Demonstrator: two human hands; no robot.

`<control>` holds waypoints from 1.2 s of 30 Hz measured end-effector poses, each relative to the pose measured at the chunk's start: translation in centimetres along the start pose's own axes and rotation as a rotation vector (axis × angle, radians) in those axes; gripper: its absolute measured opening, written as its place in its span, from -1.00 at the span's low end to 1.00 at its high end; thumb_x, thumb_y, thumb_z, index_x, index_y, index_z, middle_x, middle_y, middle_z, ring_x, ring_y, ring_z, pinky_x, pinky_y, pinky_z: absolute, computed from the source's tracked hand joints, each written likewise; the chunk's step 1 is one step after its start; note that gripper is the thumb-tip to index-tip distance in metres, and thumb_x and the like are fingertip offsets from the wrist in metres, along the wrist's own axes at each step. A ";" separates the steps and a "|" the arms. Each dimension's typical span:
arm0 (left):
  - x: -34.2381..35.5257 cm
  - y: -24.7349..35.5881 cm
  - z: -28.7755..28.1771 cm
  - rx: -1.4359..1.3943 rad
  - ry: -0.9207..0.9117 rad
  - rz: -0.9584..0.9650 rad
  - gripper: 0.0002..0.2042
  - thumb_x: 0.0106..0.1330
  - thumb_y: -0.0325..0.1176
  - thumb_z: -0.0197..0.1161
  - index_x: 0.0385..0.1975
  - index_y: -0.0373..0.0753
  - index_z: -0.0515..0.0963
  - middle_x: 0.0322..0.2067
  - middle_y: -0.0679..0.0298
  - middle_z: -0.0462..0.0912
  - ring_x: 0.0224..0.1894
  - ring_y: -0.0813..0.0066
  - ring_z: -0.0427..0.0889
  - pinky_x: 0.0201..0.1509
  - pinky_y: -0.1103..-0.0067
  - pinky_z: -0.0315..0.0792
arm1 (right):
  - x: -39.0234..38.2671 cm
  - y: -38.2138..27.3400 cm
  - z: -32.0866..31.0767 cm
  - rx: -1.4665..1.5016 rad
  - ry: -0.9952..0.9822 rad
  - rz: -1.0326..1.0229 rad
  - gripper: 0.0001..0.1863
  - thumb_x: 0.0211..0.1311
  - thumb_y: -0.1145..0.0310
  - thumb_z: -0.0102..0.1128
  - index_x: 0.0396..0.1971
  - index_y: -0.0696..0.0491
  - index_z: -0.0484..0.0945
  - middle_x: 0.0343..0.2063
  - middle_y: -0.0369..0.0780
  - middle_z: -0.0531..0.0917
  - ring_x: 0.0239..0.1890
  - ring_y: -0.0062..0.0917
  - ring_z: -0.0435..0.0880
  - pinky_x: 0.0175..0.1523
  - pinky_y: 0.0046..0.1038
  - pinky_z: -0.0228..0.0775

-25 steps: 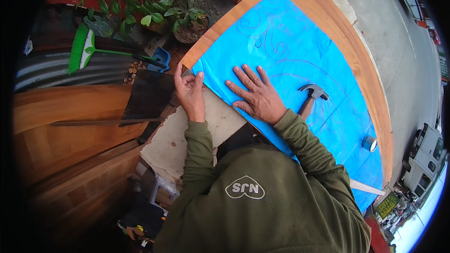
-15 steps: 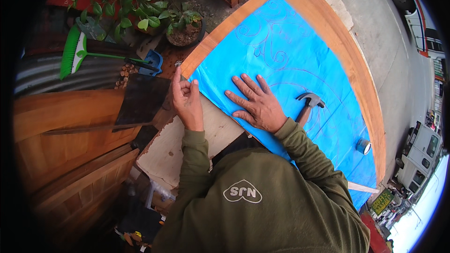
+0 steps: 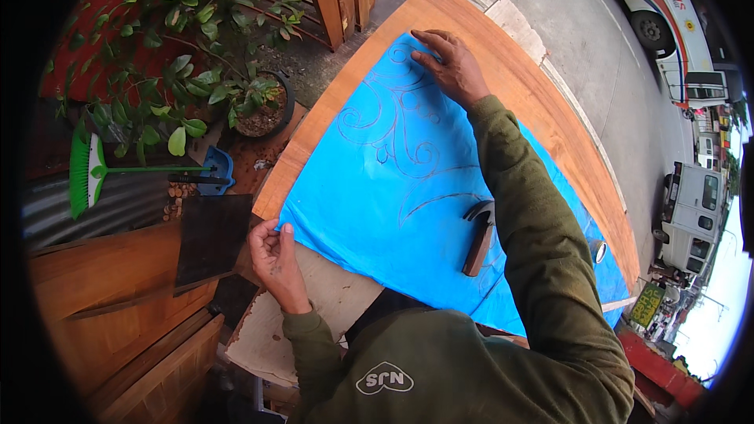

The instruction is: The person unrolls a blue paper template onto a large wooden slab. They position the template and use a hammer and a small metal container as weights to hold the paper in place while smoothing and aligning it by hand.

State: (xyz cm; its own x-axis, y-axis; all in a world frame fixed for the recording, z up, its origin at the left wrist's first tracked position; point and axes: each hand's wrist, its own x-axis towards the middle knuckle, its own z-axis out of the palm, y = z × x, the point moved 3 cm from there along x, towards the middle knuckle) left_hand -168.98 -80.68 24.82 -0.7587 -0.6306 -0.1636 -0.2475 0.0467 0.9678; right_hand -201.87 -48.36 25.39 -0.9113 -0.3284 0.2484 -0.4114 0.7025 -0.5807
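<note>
Pinching the near left corner of the blue sheet, the left hand keeps it taut on the wooden table; the right hand lies open and flat on the far corner, seemingly smoothing it. A hammer weighs down the middle. Far right stands a small green and yellow sign.

Left hand pinching near-left corner of blue sheet with drawn scrollwork | right hand pressed flat at sheet's far corner | wooden-handled hammer lying on sheet, beside right forearm | sheet spread over brown wooden board
</note>
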 end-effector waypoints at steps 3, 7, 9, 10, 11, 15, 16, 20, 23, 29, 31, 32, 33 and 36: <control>0.3 0.0 -0.4 0.009 -0.013 -0.011 -0.84 0.52 -0.53 0.42 -0.01 -0.35 0.62 -0.21 0.36 0.59 -0.22 0.69 0.54 -0.11 0.68 0.46 | 2.8 0.8 0.3 -0.045 -0.056 -0.087 -0.56 0.41 0.12 0.47 0.23 -0.14 0.74 0.14 -0.08 0.71 0.16 -0.11 0.69 0.27 -0.14 0.55; 0.5 0.0 -1.0 -0.005 -0.013 -0.056 -0.85 0.52 -0.53 0.41 -0.01 -0.35 0.63 -0.22 0.37 0.64 -0.25 0.69 0.56 -0.14 0.69 0.46 | 5.4 2.0 0.2 -0.017 -0.267 0.023 -0.60 0.30 0.18 0.57 0.09 -0.04 0.77 -0.02 -0.11 0.74 0.07 -0.23 0.73 0.18 -0.21 0.60; 0.6 0.1 -1.2 0.011 -0.015 -0.071 -0.84 0.52 -0.54 0.41 -0.01 -0.35 0.62 -0.21 0.36 0.64 -0.25 0.69 0.57 -0.15 0.69 0.47 | 6.4 2.4 0.1 0.051 -0.329 0.083 -0.61 0.27 0.23 0.60 0.06 0.00 0.76 -0.06 -0.15 0.74 0.04 -0.31 0.74 0.15 -0.26 0.61; 0.7 0.2 -1.2 0.030 -0.009 -0.086 -0.84 0.51 -0.55 0.40 0.00 -0.35 0.62 -0.20 0.36 0.65 -0.25 0.69 0.57 -0.15 0.69 0.47 | 6.6 2.6 0.1 0.102 -0.380 0.181 -0.61 0.23 0.28 0.63 0.02 0.04 0.75 -0.10 -0.18 0.75 0.00 -0.38 0.75 0.12 -0.31 0.61; 0.7 0.2 -1.0 0.014 -0.021 -0.078 -0.84 0.51 -0.55 0.40 0.00 -0.35 0.62 -0.20 0.36 0.65 -0.25 0.69 0.57 -0.15 0.69 0.47 | 6.7 2.5 -0.1 0.117 -0.385 0.151 -0.61 0.23 0.28 0.63 0.02 0.04 0.75 -0.10 -0.18 0.75 0.00 -0.38 0.75 0.12 -0.31 0.61; 0.6 0.8 -0.7 -0.004 0.039 0.011 -0.80 0.50 -0.60 0.39 0.05 -0.35 0.62 -0.22 0.34 0.64 -0.24 0.68 0.58 -0.14 0.68 0.48 | 6.1 1.8 -0.6 0.306 -0.363 0.247 -0.59 0.22 0.39 0.65 0.04 0.08 0.72 -0.19 -0.27 0.75 -0.07 -0.50 0.74 0.09 -0.40 0.60; 0.6 1.0 -0.7 0.022 0.050 0.045 -0.78 0.49 -0.61 0.38 0.08 -0.35 0.62 -0.22 0.33 0.64 -0.24 0.67 0.58 -0.13 0.67 0.49 | 5.8 1.7 -0.8 0.275 -0.316 0.280 -0.59 0.23 0.41 0.64 0.05 0.08 0.72 -0.21 -0.29 0.75 -0.09 -0.53 0.74 0.07 -0.42 0.60; 0.9 1.3 -0.7 0.021 0.030 0.036 -0.74 0.49 -0.62 0.38 0.13 -0.35 0.62 -0.24 0.32 0.64 -0.25 0.64 0.60 -0.14 0.65 0.51 | 5.2 0.9 -1.4 0.326 -0.313 0.411 -0.57 0.21 0.42 0.64 0.06 0.11 0.71 -0.26 -0.31 0.75 -0.14 -0.57 0.74 0.04 -0.44 0.60; 0.9 1.7 -0.5 0.108 0.030 0.110 -0.70 0.49 -0.64 0.36 0.17 -0.35 0.62 -0.26 0.31 0.66 -0.26 0.62 0.61 -0.18 0.63 0.53 | 5.2 0.6 -1.2 0.300 -0.322 0.458 -0.61 0.35 0.40 0.55 0.13 0.07 0.68 -0.18 -0.33 0.70 -0.01 -0.56 0.68 0.14 -0.46 0.53; 0.7 1.7 -0.1 0.221 0.030 0.159 -0.64 0.50 -0.66 0.34 0.26 -0.33 0.61 -0.26 0.30 0.66 -0.27 0.61 0.61 -0.22 0.62 0.54 | 5.2 0.4 -0.5 0.382 -0.220 0.437 -0.62 0.27 0.47 0.53 0.10 0.12 0.76 -0.29 -0.34 0.74 -0.19 -0.64 0.70 -0.01 -0.50 0.59; 0.7 1.6 0.0 0.192 0.045 0.155 -0.61 0.50 -0.67 0.33 0.29 -0.33 0.61 -0.25 0.31 0.63 -0.27 0.62 0.59 -0.23 0.62 0.52 | 5.0 0.3 -0.3 0.420 -0.160 0.366 -0.60 0.27 0.51 0.51 0.12 0.12 0.76 -0.28 -0.35 0.73 -0.20 -0.65 0.68 0.00 -0.52 0.59; 0.7 1.6 0.0 0.192 0.043 0.152 -0.61 0.50 -0.67 0.33 0.29 -0.33 0.61 -0.25 0.31 0.63 -0.27 0.62 0.59 -0.23 0.62 0.52 | 4.8 0.3 0.0 0.423 -0.166 0.359 -0.60 0.27 0.51 0.51 0.12 0.12 0.76 -0.28 -0.35 0.73 -0.20 -0.65 0.68 0.00 -0.52 0.59; 0.7 1.6 0.1 0.190 0.041 0.140 -0.61 0.50 -0.67 0.33 0.30 -0.33 0.60 -0.25 0.31 0.62 -0.28 0.62 0.57 -0.24 0.62 0.51 | 4.6 0.4 0.1 0.432 -0.138 0.359 -0.59 0.27 0.53 0.49 0.14 0.10 0.76 -0.27 -0.35 0.73 -0.20 -0.65 0.68 0.00 -0.52 0.59; 0.7 1.6 0.3 0.207 0.037 0.110 -0.59 0.52 -0.66 0.30 0.33 -0.32 0.57 -0.27 0.35 0.56 -0.28 0.64 0.52 -0.22 0.63 0.45 | 4.5 0.6 0.5 0.508 -0.102 0.375 -0.56 0.28 0.59 0.45 0.17 0.07 0.75 -0.25 -0.36 0.74 -0.19 -0.67 0.67 -0.01 -0.52 0.59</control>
State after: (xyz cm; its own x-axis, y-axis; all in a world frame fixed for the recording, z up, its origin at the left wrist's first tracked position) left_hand -170.06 -80.80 26.18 -0.7661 -0.6409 -0.0484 -0.2859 0.2724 0.9187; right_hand -206.18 -49.75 25.74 -0.9754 -0.1943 -0.1039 0.0172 0.4027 -0.9152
